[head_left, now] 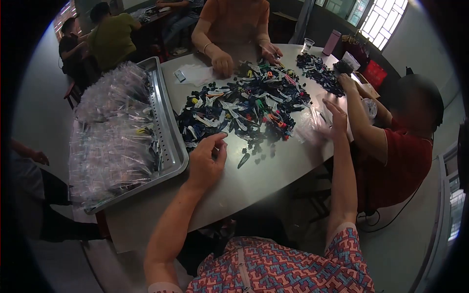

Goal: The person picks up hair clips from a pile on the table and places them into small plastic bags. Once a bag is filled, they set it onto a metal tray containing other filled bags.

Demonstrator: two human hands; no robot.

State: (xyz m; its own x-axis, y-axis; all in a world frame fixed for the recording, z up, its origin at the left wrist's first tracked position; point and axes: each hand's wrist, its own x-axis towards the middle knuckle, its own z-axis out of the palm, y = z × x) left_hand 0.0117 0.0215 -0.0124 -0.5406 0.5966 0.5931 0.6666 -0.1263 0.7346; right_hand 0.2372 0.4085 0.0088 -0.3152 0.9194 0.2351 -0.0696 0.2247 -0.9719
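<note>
A spread-out heap of small hair clips [244,110], mostly black and white with some bright colours, lies on the table. My left hand [207,157] is at the heap's near edge, loosely curled, with a gap between thumb and fingers and nothing visible in it. A single dark clip [243,161] lies apart from the heap, to the right of that hand. Farther right, my right hand [337,119] has its fingers stretched out beside clear plastic bags [311,123]. Whether its palm touches the bags is hidden.
A metal tray [172,141] on the left holds many clear packets [115,141]. Across the table, a person in orange [234,24] handles clips near white bags [195,73]. A person in red [403,156] reaches into a second dark heap [320,73]. A pink bottle [331,42] and cup [307,46] stand behind.
</note>
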